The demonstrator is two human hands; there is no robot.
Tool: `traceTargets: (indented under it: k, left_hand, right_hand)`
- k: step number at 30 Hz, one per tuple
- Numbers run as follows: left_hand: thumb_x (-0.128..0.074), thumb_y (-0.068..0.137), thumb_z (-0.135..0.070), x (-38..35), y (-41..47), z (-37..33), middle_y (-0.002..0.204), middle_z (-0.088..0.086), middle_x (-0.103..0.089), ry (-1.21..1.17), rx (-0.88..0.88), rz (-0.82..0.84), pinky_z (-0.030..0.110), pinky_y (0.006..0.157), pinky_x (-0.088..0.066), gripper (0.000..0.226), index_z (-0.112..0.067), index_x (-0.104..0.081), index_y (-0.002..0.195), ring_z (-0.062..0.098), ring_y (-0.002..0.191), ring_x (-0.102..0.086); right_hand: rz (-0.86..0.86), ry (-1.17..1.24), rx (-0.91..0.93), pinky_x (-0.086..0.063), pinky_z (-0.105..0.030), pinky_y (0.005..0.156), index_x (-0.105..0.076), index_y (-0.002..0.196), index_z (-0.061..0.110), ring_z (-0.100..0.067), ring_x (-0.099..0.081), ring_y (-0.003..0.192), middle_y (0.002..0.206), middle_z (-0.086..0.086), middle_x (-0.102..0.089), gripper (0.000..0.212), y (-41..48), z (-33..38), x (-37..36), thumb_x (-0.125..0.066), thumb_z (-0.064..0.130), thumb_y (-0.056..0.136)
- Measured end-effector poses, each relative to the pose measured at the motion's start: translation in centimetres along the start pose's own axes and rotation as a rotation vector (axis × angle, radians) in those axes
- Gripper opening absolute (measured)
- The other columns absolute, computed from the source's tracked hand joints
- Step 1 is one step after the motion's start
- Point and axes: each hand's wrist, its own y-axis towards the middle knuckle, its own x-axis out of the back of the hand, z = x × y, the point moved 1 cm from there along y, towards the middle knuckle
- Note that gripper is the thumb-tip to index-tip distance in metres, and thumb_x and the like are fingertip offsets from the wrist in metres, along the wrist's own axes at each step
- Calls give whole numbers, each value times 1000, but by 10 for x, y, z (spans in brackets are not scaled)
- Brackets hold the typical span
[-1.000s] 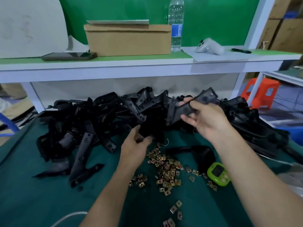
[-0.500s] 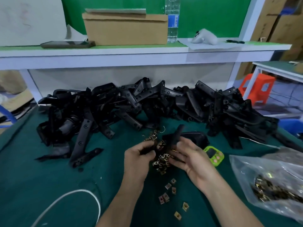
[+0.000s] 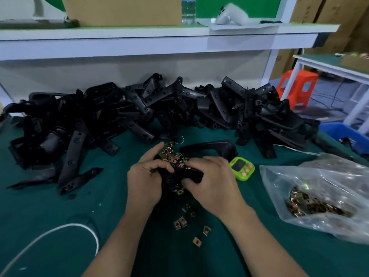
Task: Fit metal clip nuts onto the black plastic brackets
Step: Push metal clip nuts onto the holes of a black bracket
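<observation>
On the counter [image 3: 60,216], the bracket pile [image 3: 139,112] lies beyond the green timer [image 3: 241,168]. Right of the timer, a clear bag [image 3: 327,176] holds clip nuts [image 3: 311,204]. Just left of it, I see the left hand [image 3: 145,176] and right hand [image 3: 213,184] curled around one bracket [image 3: 179,174]. I judge it stiff and light, so grip its ends.

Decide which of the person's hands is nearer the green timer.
Right. The right hand grips the black bracket just beside the green timer; the left hand holds the bracket's other end, farther from the timer.
</observation>
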Motion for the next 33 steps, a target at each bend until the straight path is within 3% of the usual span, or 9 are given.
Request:
traceTargets:
  k: [6,9,11,13,15,19,22,29,33]
  left_hand:
    - [-51,83,24,-14,-18,-13,134,-29,-59,41,-36,-13,19,112,-39,69,-40,-77,91,-7,129,-53]
    - [-65,93,-1,-11,-16,-8,135,-29,-54,143,49,-61,2,100,-38,66,-42,-51,143,-26,111,-50]
    - [-71,94,-20,-8,-13,0,144,-22,-49,271,133,42,11,106,-36,73,-39,-34,154,-18,120,-46]
    - [-70,93,-36,-9,-11,2,148,-11,-52,471,125,197,34,117,-34,62,-32,-44,149,11,136,-46]
    - [-66,95,-42,-12,-12,0,150,-7,-51,574,85,300,34,122,-24,50,-30,-56,143,20,142,-42]
    - [-75,90,-35,-12,-14,-4,116,-15,-72,457,112,215,18,85,-50,27,-39,-74,117,7,97,-66]
    - [-76,88,-40,-11,-12,-4,94,-17,-75,481,175,165,15,65,-50,24,-44,-76,111,-1,67,-61]
    - [-74,91,-31,-9,-7,-4,57,-18,-67,270,243,-32,24,49,-47,15,-44,-78,98,4,45,-56]
    - [-77,87,-17,-5,-8,-2,57,-17,-67,218,275,-69,10,40,-39,27,-43,-78,95,2,43,-57]
  right_hand:
    - [162,-27,-58,-49,-42,90,-45,144,31,-27,-62,101,110,-2,-69,60,-8,3,-10,-69,37,88]
    - [115,25,-160,-51,-41,86,-57,133,28,-21,-61,100,108,2,-67,44,-8,-7,-7,-69,36,91]
    - [86,18,-225,-53,-40,83,-58,131,25,-19,-61,99,109,3,-65,39,-6,-13,-6,-64,40,96]
    - [60,30,-281,-54,-40,83,-57,134,22,-20,-62,101,114,2,-65,42,-5,-17,-6,-59,43,98]
    - [49,33,-303,-54,-40,86,-54,139,19,-21,-62,106,121,1,-64,46,-4,-17,-5,-58,42,100]
    - [59,60,-336,-54,-43,87,-52,138,19,-21,-62,104,122,1,-64,43,-4,-15,-6,-58,38,100]
    - [48,55,-341,-55,-44,86,-52,136,21,-19,-62,100,119,2,-63,41,-5,-13,-6,-59,37,100]
    - [34,26,-299,-55,-43,88,-50,137,26,-15,-63,103,123,7,-63,42,-3,-10,-6,-62,39,98]
    - [59,24,-266,-55,-43,87,-51,135,28,-16,-63,103,120,8,-63,40,-2,-9,-6,-62,39,98]
